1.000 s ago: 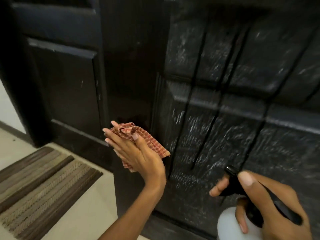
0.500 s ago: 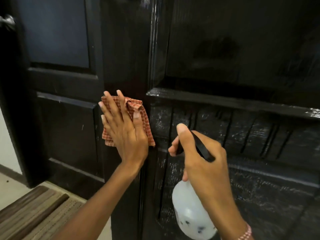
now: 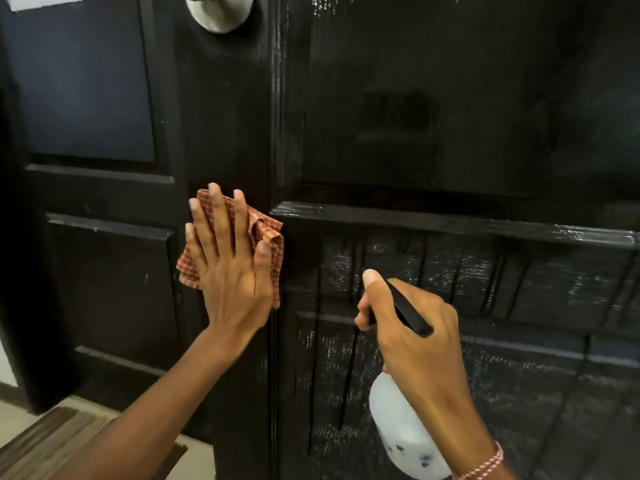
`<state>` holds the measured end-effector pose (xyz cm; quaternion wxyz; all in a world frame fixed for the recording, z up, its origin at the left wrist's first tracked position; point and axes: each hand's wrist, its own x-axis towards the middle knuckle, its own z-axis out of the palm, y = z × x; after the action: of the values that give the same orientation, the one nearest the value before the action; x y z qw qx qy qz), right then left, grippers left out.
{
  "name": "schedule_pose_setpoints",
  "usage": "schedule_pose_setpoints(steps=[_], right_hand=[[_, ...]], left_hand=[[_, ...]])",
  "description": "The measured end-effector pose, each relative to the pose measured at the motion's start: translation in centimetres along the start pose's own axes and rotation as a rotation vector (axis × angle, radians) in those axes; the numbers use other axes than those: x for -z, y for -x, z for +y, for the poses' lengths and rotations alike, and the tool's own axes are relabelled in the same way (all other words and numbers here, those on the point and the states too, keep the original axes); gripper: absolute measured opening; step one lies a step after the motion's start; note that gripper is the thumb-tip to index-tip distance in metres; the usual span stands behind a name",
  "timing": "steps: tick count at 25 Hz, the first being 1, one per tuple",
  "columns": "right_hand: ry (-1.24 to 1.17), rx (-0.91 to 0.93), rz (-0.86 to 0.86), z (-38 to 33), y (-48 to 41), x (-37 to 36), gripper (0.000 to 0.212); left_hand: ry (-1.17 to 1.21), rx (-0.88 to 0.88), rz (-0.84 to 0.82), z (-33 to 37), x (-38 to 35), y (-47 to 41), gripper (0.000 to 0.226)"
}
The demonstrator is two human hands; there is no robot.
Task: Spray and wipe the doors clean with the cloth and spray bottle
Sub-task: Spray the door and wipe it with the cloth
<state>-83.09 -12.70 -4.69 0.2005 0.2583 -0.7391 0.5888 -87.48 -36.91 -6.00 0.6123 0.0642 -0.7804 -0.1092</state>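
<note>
left hand: your left hand (image 3: 230,271) is flat, fingers straight and spread, pressing the red-and-cream checked cloth (image 3: 266,233) onto the dark glossy wooden door (image 3: 225,133).
right hand: your right hand (image 3: 419,341) is curled tight round the neck of the white plastic spray bottle (image 3: 401,434), just right of the cloth hand, with the black nozzle facing the panel.
what changed: a second ago both hands were down near the bottom rail. now they've climbed to the mid ledge, cloth still under your palm.
wet bit: streaks and drips on the panel beyond and below your right hand.
what it means: looks like you're working upward. that sprayed panel still needs a wipe before the runs reach the floor.
</note>
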Motion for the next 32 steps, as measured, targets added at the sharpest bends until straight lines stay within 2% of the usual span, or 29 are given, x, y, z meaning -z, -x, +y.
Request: schedule_pose_setpoints(steps=[4,8,14,17,22,27,32], right_hand=[[0.074,-0.027,0.077,1.5,1.5,3.0,0.068],[0.036,-0.012,0.128,1.4,2.3,5.8,0.056],[0.075,-0.019,0.2,1.7,2.6,8.8,0.061],[0.11,0.006,0.189,1.3,2.1,10.3,0.05],[0.093,-0.025,0.213,1.6,2.5,13.9,0.05],[0.098,-0.032,0.278,3.3,2.4,17.6,0.05],[0.063,-0.051,0.244,4.8,2.6,19.6,0.055]], left_hand=[[0.016,-0.005,-0.001,2.6,-0.6,0.5,0.066],[0.02,-0.022,-0.011,7.1,-1.4,0.9,0.067],[0.008,-0.055,-0.042,11.5,-2.4,1.0,0.069],[0.001,-0.118,-0.071,14.2,-2.9,1.6,0.07],[-0.027,-0.251,-0.114,17.7,-4.2,2.6,0.071],[-0.028,-0.285,-0.088,20.6,-5.5,3.6,0.073],[-0.021,-0.262,-0.091,22.5,-5.9,4.1,0.073]])
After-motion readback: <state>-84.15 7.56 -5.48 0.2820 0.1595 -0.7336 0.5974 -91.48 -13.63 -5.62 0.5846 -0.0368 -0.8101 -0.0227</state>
